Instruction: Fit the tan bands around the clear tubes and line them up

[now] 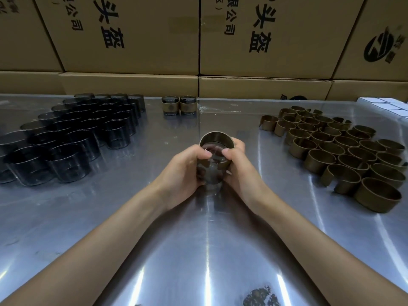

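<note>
Tube clear, held mid-tabletop between both hands, tan band round its far end. Left hand curled round left side, thumb across near face; right hand curled round right side, fingers gripping band. Cardboard boxes behind, printed "头盔". Bare tubes massed at left, loose bands at right, two banded tubes side by side at far edge.
</note>
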Demonstrator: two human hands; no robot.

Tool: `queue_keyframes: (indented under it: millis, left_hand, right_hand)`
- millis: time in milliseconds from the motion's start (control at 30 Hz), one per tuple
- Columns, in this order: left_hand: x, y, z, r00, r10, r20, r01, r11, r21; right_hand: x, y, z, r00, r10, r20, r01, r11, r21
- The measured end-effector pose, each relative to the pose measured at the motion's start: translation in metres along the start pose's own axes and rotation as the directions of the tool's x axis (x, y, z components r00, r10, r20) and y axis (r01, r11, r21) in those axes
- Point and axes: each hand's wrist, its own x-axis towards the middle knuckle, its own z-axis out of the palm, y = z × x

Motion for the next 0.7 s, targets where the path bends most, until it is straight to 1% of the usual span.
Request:
queue_keyframes:
  millis: [100,200,367,567,700]
  left_hand:
    - [0.0007,0.0000,0.0009,0.998,0.029,-0.057,-0.033,0.997,-0.071]
    - [0.0012,0.0003,0.0025,0.996,0.056,-0.075,-0.066,0.988,-0.137]
    - [0.0006,0.0005,0.0066,0.991,0.076,-0.107,-0.097,0.973,-0.209]
    - [0.0014,0.0019,0.0072,0.983,0.087,-0.163,-0.118,0.975,-0.188]
    - [0.0019,0.0017,0.0029,0.984,0.133,-0.120,-0.149,0.980,-0.131]
  right_hand:
    - [0.0002,0.0005,-0.0003,0.999,-0.019,-0.038,0.021,0.998,0.067]
    - [0.0012,0.0014,-0.0021,0.998,-0.049,-0.026,0.052,0.989,0.141]
    - [0.0019,0.0029,-0.0058,0.996,-0.077,-0.052,0.085,0.978,0.191]
    - [0.0025,-0.0014,-0.0086,0.993,-0.072,-0.088,0.091,0.968,0.235]
    - [0.0007,-0.0059,-0.0084,0.997,-0.055,-0.054,0.068,0.957,0.282]
